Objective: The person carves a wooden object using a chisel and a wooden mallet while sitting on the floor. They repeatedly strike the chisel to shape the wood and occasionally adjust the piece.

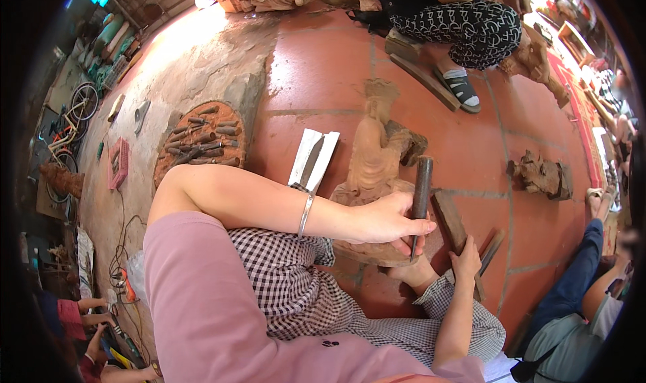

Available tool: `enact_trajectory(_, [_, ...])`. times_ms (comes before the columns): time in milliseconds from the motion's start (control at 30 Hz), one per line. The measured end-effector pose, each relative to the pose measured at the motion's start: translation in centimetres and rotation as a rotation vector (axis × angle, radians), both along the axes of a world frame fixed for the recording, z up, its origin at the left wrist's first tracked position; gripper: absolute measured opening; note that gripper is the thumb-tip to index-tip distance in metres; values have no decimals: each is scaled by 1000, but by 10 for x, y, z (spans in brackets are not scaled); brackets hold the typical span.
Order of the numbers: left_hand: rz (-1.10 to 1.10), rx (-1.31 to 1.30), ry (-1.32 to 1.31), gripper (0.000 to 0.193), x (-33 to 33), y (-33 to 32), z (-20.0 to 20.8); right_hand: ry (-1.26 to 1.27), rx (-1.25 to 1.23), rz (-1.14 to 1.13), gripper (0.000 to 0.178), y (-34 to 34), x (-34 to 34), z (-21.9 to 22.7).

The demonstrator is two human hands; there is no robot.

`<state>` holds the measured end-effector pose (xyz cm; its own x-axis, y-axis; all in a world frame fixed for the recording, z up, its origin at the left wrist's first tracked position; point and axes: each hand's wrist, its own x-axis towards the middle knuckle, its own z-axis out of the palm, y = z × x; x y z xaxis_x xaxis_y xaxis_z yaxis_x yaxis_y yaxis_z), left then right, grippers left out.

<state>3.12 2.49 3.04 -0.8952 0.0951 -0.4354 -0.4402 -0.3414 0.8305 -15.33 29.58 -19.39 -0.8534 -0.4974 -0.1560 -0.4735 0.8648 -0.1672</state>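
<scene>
On the red tiled floor [309, 67] right in front of my crossed legs [289, 275], I've got the wooden carving [370, 171], a seated figure with its head end pointing away from me and the base nearest. My left hand [387, 220] reaches across it with the chisel [422, 188] stood nearly upright, handle up, blade down. Those fingers are closed snugly round the lower part, thumb across it, hardly any gap. My right hand [465, 258] has its fingers wrapped round a wooden bar [449, 223] just to the right of the carving, pretty firm from what I can see, though the far side of that grip is hidden.

For getting this bit right, I'd say the low hold is the good part: gripping near the blade should steer better than holding up top. I can't tell from up here if the tip actually touches wood or hangs just past the edge of the base, so I'd check that first and seat it properly before putting any force in. I'd tip the handle a little too, since dead upright probably digs in rather than shaves. Biggest worry imo is the bare foot [414, 273] right by the blade end, so I'd shift it or turn the carving round, and aim every push away from it
</scene>
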Motion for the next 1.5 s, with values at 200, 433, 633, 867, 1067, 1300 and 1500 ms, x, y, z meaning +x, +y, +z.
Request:
enact_trajectory(200, [0, 13, 10, 20, 1, 0, 1, 8, 5, 1, 74, 4, -2, -4])
enact_trajectory(433, [14, 30, 7, 21, 2, 0, -9, 9, -7, 21, 70, 3, -1, -2])
enact_trajectory(633, [17, 38, 15, 21, 2, 1, -12, 24, -7, 19, 68, 3, 1, -1])
enact_trajectory(867, [-2, -5, 36, 20, 3, 0, -7, 7, 12, 9, 68, 3, 0, -3])
enact_trajectory(1067, [-18, -22, 26, 21, 2, 1, -11, 2, 23, 0, 68, 1, 1, 0])
enact_trajectory(1300, [-5, -32, 4, 21, 3, 2, -12, -3, 4, 5, 67, 2, 1, 0])
enact_trajectory(1500, [-4, -20, -2, 20, 4, 2, -14, -44, 17, -17, 65, 0, 0, 2])
